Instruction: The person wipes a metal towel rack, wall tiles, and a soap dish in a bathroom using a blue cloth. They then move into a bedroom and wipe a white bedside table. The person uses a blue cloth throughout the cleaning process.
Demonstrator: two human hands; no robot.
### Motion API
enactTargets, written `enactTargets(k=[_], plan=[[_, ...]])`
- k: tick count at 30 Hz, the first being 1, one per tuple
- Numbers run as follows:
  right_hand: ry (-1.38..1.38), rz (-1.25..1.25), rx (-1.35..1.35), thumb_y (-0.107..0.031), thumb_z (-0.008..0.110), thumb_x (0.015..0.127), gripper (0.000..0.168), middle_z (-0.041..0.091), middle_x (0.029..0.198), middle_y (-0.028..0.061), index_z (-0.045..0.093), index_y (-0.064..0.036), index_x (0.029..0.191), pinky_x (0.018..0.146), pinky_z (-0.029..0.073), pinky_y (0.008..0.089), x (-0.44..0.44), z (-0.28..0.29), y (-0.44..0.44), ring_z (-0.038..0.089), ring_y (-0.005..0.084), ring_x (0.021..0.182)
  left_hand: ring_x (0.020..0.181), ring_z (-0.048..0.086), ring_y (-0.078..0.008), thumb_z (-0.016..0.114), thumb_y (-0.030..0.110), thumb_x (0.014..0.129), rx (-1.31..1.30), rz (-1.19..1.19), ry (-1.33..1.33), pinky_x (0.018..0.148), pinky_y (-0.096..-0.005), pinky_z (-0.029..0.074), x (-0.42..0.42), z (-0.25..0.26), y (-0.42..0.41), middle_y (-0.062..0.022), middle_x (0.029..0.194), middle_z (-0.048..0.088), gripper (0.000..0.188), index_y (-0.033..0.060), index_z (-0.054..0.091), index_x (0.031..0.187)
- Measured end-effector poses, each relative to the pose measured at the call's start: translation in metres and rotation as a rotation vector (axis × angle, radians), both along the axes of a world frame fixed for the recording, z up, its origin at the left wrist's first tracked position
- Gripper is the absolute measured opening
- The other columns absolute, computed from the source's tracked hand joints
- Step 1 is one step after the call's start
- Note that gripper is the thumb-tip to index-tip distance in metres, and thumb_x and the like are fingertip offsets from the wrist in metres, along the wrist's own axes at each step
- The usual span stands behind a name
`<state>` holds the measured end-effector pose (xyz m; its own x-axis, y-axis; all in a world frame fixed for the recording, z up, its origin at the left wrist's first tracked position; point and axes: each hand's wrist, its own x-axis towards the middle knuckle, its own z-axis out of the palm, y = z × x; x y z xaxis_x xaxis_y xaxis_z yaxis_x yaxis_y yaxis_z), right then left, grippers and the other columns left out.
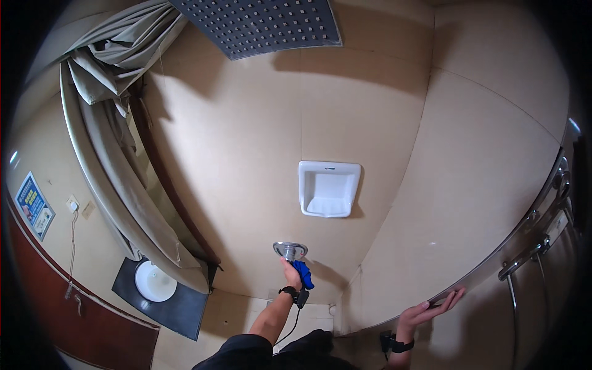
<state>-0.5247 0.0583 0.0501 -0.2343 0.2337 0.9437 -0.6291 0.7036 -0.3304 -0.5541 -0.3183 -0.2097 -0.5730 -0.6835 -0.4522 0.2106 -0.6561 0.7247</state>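
Low in the middle of the head view, my left hand is at a round chrome shower valve on the beige wall. A bunched blue cloth is held in that hand, right beside the valve. My right hand is at the lower right, raised with its fingers spread, by the edge of the side wall; nothing shows in it. Both wrists wear black straps with small devices. Up the wall from the valve sits a white ceramic soap dish, set into the tiles.
A square overhead shower head hangs at the top. The beige shower curtain is gathered at the left. Beyond it are a white basin in a dark counter and a reddish-brown door. Chrome shower fittings line the right.
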Motion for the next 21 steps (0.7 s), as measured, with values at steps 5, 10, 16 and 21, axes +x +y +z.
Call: enactTargets(k=[5,10,16,21], plan=[[0.014,-0.001,0.008,-0.034,0.037,0.106,0.062,0.022,0.161,0.0302,0.025,0.006,0.152,0.12,0.021,0.0586,-0.001,0.0,0.001,0.023,0.0461,0.15,0.06,0.062,-0.0207,0.024,0.081,0.095,-0.011,0.023,-0.007,0.055,-0.0352,0.054,0.0,-0.003,0.001,-0.0056,0.071,0.062,0.085,0.0064,0.064,0.097],[-0.002,0.011,-0.015,-0.037,0.037,0.106,0.062,0.022,0.161,0.0297,0.026,0.004,0.152,0.12,0.022,0.0593,0.0,-0.002,-0.001,0.022,0.046,0.15,0.061,0.064,-0.021,0.027,0.079,0.096,0.04,0.205,0.072,0.058,-0.0348,0.055,-0.015,-0.013,0.002,-0.0076,0.074,0.066,0.084,0.005,0.068,0.096],[0.018,0.005,-0.003,-0.038,0.036,0.107,0.063,0.022,0.161,0.0295,0.025,0.003,0.153,0.12,0.022,0.0594,-0.003,-0.005,0.005,0.022,0.0461,0.15,0.068,0.064,-0.0207,0.028,0.079,0.096,0.09,0.006,0.126,0.062,-0.0356,0.056,-0.013,-0.018,0.012,-0.0067,0.079,0.065,0.083,0.0043,0.064,0.101],[-0.001,-0.007,-0.015,-0.039,0.036,0.107,0.063,0.022,0.161,0.0295,0.025,0.003,0.153,0.12,0.022,0.0593,-0.002,-0.006,0.004,0.022,0.0466,0.15,0.067,0.064,-0.0201,0.027,0.08,0.096,0.026,0.016,0.078,0.062,-0.0354,0.056,-0.003,-0.001,0.01,-0.0066,0.079,0.065,0.085,0.0041,0.064,0.102]])
